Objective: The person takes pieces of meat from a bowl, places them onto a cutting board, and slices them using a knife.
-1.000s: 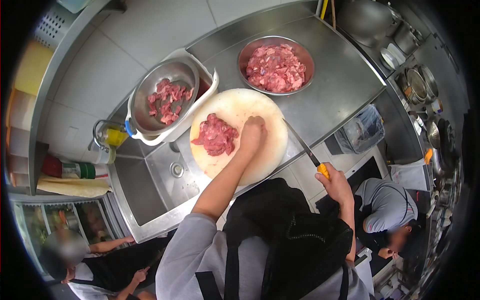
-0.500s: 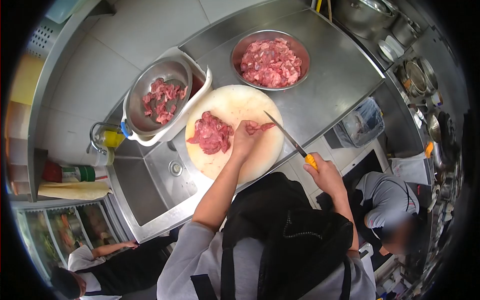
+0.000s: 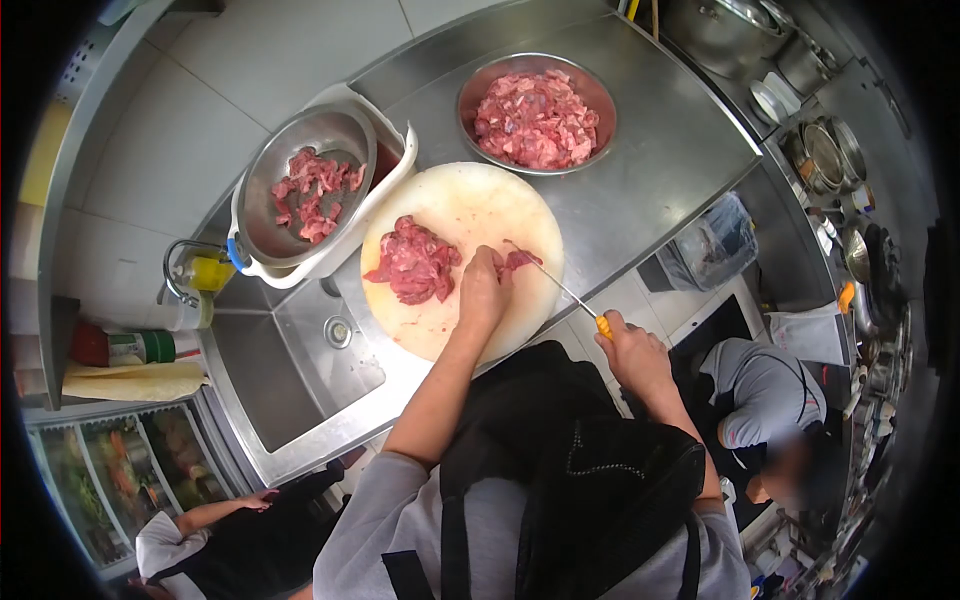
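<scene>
Meat in raw red chunks (image 3: pixel 414 262) sits heaped on the round white cutting board (image 3: pixel 505 190), and I'd take that for what's left to cut. The left hand (image 3: pixel 484 292) pinches a small dark-red strip (image 3: pixel 519 260) near the board's right side; the right hand (image 3: pixel 636 355) is wrapped round the yellow handle (image 3: pixel 604 327) of a long steel knife (image 3: pixel 568 289), its blade at the strip. Small pink pieces (image 3: pixel 537 118) crowd a round steel bowl (image 3: pixel 609 112), apparently the finished share. Fewer red pieces lie in a shallower metal basin (image 3: pixel 262 190) over a white plastic tub (image 3: pixel 345 243); whether they're done, I can't tell.
</scene>
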The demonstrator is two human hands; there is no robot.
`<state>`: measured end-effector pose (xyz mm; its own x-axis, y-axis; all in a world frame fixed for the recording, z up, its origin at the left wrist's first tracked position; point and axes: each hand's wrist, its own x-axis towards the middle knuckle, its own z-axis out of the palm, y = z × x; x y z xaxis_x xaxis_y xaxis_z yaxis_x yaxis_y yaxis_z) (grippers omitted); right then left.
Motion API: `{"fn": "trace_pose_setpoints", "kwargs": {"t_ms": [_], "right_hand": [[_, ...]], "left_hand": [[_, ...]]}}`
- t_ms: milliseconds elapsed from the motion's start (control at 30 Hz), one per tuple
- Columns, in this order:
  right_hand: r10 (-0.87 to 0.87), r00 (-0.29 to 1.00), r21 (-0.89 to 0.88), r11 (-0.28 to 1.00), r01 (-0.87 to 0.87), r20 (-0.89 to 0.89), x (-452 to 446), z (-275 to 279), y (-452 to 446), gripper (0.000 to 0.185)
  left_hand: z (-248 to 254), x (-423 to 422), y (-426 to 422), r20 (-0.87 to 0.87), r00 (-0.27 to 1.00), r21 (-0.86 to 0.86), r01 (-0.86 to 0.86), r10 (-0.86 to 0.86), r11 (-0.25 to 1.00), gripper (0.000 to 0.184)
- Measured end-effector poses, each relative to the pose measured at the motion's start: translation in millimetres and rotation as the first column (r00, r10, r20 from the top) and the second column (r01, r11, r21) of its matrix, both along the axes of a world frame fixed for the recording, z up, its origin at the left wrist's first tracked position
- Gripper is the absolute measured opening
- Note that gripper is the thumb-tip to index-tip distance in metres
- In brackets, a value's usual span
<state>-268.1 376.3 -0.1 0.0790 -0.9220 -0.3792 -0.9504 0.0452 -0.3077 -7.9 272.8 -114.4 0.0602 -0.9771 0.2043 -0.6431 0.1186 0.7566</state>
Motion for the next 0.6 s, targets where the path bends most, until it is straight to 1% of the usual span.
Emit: {"fn": "trace_pose_setpoints", "kwargs": {"t_ms": [33, 67, 133, 167, 233, 367, 433, 467, 533, 600], "right_hand": [[0.001, 1.000, -0.015, 1.000, -0.001, -0.002, 3.4, 2.2, 1.1, 0.030], [0.000, 1.000, -0.012, 1.000, 0.000, -0.003, 4.4, 1.2, 2.5, 0.030], [0.055, 0.998, -0.005, 0.998, -0.055, -0.007, 6.7, -1.6, 8.1, 0.030], [0.053, 0.999, -0.001, 0.999, -0.053, -0.011, 8.7, -2.7, 10.4, 0.030], [0.053, 0.998, 0.062, 0.997, -0.051, -0.035, 12.4, -3.7, 13.9, 0.029], [0.052, 0.997, 0.066, 0.997, -0.048, -0.058, 21.5, -4.0, 17.5, 0.027], [0.050, 0.982, -0.010, 0.999, -0.052, -0.182, 27.3, -13.5, 18.3, 0.023], [0.044, 0.982, -0.008, 0.999, -0.047, -0.186, 29.6, -16.7, 15.6, 0.023], [0.083, 0.956, -0.077, 0.991, -0.109, -0.280, 32.2, -21.5, 2.2, 0.025], [0.092, 0.947, -0.095, 0.987, -0.127, -0.306, 31.2, -23.1, -9.1, 0.026]], "left_hand": [[3.1, 0.7, 1.7, -0.046, 0.999, 0.018, -0.001, 0.002, 1.000, 0.027], [1.5, 1.9, 1.4, -0.048, 0.999, 0.022, 0.000, 0.001, 1.000, 0.027], [-4.7, 4.5, -0.2, -0.097, 0.995, -0.019, -0.024, 0.022, 1.000, 0.028], [-7.7, 5.5, -0.9, -0.101, 0.995, -0.015, -0.022, 0.020, 1.000, 0.028], [-10.4, 6.4, -3.6, -0.070, 0.997, -0.006, -0.035, 0.035, 0.999, 0.029], [-8.4, 5.5, -5.8, -0.062, 0.997, 0.039, -0.045, 0.048, 0.998, 0.029], [-7.7, 4.7, -5.4, -0.061, 0.997, 0.061, -0.033, 0.037, 0.998, 0.029], [-7.1, 4.9, -4.4, -0.066, 0.997, 0.062, -0.028, 0.032, 0.998, 0.029], [-2.4, 5.1, -3.4, -0.097, 0.995, 0.060, 0.007, -0.001, 0.998, 0.026], [-6.0, 5.8, -4.2, -0.099, 0.995, 0.040, 0.012, -0.008, 0.999, 0.026]]}}
